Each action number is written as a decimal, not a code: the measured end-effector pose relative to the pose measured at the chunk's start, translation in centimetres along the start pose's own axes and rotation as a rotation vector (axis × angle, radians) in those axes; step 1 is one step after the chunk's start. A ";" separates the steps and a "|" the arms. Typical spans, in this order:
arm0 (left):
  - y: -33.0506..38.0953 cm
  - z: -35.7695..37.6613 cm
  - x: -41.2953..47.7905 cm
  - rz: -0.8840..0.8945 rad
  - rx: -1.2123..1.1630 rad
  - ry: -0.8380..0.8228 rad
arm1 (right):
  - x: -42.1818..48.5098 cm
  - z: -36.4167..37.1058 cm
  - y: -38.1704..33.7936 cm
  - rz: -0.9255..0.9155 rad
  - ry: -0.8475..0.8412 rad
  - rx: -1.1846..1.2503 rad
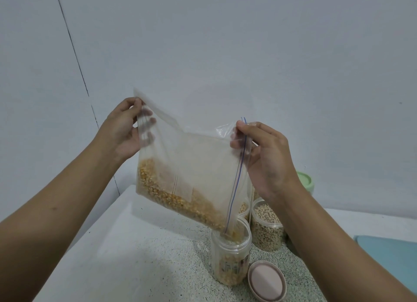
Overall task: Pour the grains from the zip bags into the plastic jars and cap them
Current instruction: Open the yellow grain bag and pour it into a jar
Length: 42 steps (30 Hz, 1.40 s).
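Note:
A clear zip bag (198,166) holding yellow corn kernels (158,191) is tilted in the air, its zip corner dipping into the mouth of an open clear plastic jar (230,254). Kernels lie along the bag's lower edge and partly fill the jar. My left hand (123,130) pinches the bag's upper left corner. My right hand (266,157) pinches the zip edge at the upper right. A pink lid (267,281) lies flat on the counter just right of the jar.
Behind the corn jar stands an uncapped jar of pale beans (266,227), with a green-lidded jar (304,182) further back. A light blue object (388,254) lies at the right. The speckled counter (135,267) meets a white wall at the back.

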State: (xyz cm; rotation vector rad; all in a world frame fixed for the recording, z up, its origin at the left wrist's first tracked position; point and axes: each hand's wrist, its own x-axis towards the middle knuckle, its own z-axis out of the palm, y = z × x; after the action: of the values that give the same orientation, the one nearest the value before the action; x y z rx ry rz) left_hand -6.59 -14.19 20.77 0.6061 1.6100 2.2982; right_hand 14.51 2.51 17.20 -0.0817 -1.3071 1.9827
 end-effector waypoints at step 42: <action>0.1 0.2 -0.2 -0.006 -0.009 0.016 | 0.3 0.0 0.0 0.007 -0.003 -0.003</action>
State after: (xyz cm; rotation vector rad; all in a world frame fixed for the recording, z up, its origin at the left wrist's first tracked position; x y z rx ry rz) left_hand -6.30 -14.13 20.88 0.5821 1.6060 2.3103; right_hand 14.29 2.68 17.31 -0.0849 -1.3127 1.9872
